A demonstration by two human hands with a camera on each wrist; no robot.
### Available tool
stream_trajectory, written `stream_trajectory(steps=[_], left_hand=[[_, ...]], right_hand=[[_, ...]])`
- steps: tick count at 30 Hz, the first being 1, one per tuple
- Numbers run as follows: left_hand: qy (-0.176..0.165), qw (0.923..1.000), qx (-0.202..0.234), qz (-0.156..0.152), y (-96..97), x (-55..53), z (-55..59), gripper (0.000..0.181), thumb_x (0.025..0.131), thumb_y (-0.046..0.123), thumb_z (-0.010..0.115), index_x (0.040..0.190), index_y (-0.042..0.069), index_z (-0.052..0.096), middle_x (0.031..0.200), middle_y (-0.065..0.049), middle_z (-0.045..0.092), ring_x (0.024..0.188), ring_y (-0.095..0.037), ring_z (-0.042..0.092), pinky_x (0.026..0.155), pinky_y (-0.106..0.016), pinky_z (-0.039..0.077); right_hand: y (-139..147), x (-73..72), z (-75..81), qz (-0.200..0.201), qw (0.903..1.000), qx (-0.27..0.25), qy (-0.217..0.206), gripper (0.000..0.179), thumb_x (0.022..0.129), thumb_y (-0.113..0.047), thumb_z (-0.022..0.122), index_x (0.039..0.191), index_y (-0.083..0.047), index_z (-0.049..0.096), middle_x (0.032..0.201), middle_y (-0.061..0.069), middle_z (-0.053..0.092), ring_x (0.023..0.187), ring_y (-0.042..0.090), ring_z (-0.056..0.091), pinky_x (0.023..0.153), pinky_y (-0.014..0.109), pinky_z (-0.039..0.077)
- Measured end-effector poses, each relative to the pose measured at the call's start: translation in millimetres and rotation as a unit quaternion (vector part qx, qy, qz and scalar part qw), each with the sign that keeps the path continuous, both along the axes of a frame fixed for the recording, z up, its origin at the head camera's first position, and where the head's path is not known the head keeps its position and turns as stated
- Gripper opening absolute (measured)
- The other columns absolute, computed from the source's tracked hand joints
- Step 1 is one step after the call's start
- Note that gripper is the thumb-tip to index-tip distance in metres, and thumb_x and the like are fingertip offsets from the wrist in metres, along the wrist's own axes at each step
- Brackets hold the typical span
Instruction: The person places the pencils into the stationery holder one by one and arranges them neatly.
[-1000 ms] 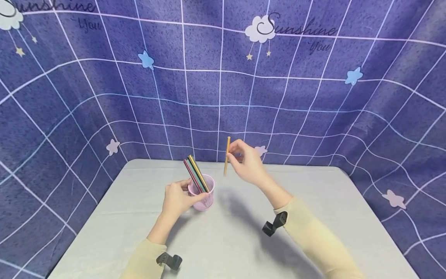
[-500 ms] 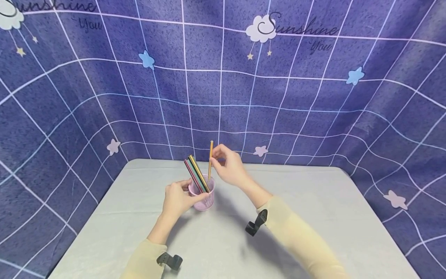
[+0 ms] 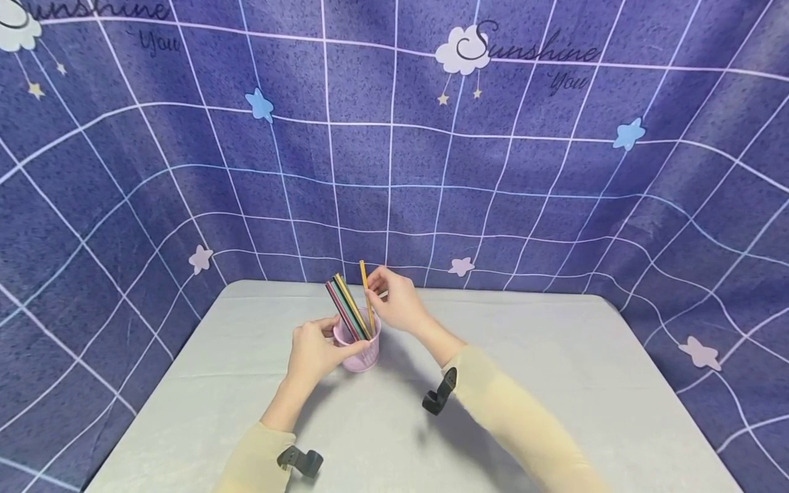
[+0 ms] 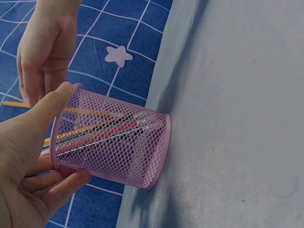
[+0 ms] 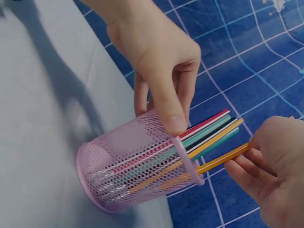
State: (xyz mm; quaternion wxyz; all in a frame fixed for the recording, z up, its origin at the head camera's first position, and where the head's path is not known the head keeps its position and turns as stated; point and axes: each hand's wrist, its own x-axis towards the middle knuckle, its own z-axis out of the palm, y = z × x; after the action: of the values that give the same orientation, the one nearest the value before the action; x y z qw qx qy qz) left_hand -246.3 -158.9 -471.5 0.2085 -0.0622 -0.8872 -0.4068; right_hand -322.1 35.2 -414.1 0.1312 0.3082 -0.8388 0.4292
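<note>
A pink mesh pen cup stands upright on the table, and my left hand grips it near the rim, thumb in front and fingers behind. Several coloured pencils in red, green, black and yellow lean to the left inside it. My right hand pinches a yellow-orange pencil near its upper half. In the right wrist view the lower part of that orange pencil passes through the cup's mouth and shows behind the mesh, beside the bundle.
The table has a pale grey cloth cover. Behind and at both sides hangs a blue grid-patterned curtain with stars and clouds. Each wrist wears a black camera mount, the left one low over the table.
My right hand has moved left and down with the orange pencil, from beside the cup to its mouth, and the pencil's lower end has gone inside. The left hand and cup have stayed put.
</note>
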Motion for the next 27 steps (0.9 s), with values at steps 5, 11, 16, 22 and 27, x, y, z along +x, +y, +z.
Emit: stream_trajectory(steps=[5,11,16,22,27], left_hand=[[0.000,1.0000,-0.004,0.000,-0.1,0.7,1.0,0.066,0.067,0.044,0.101,0.115,0.004,0.081,0.091,-0.012,0.083,0.077,-0.023,0.082,0.071,-0.039,0.068],[0.001,0.9999,-0.010,0.003,-0.3,0.9,1.8,0.067,0.066,0.044,0.101,0.116,0.004,0.081,0.091,-0.011,0.084,0.076,-0.021,0.082,0.074,-0.043,0.068],[0.003,0.9999,-0.015,0.005,-0.4,0.5,1.2,0.066,0.066,0.045,0.101,0.115,0.006,0.082,0.091,-0.010,0.084,0.077,-0.022,0.082,0.074,-0.043,0.068],[-0.002,0.9999,-0.014,0.007,0.0,1.4,2.1,0.066,0.066,0.045,0.102,0.115,0.006,0.082,0.090,-0.011,0.084,0.077,-0.023,0.082,0.070,-0.040,0.068],[-0.003,0.9998,-0.018,0.008,0.4,2.1,2.9,0.067,0.067,0.046,0.101,0.117,0.007,0.082,0.090,-0.011,0.084,0.077,-0.023,0.082,0.068,-0.038,0.067]], right_hand=[[-5.7,-1.2,-5.9,-0.007,0.9996,0.028,-0.008,0.004,0.099,-0.004,0.069,0.103,-0.003,0.067,0.094,0.010,0.076,0.085,0.020,0.077,0.075,0.028,0.066],[-11.9,-4.3,-7.5,-0.017,0.9988,0.045,-0.008,0.004,0.099,-0.005,0.070,0.102,-0.003,0.068,0.091,0.009,0.077,0.082,0.018,0.076,0.077,0.027,0.066],[-17.4,-9.9,-9.9,-0.030,0.9974,0.065,-0.004,0.005,0.100,-0.009,0.071,0.103,-0.005,0.070,0.090,0.006,0.077,0.081,0.015,0.075,0.075,0.019,0.063],[-23.0,-13.5,-12.3,-0.027,0.9972,0.070,0.001,0.005,0.100,-0.008,0.070,0.103,-0.004,0.070,0.091,0.007,0.077,0.080,0.016,0.075,0.074,0.018,0.062],[-25.6,-15.5,-12.7,-0.031,0.9970,0.071,0.008,0.005,0.099,-0.007,0.071,0.103,-0.004,0.070,0.091,0.007,0.077,0.079,0.015,0.073,0.072,0.019,0.061]])
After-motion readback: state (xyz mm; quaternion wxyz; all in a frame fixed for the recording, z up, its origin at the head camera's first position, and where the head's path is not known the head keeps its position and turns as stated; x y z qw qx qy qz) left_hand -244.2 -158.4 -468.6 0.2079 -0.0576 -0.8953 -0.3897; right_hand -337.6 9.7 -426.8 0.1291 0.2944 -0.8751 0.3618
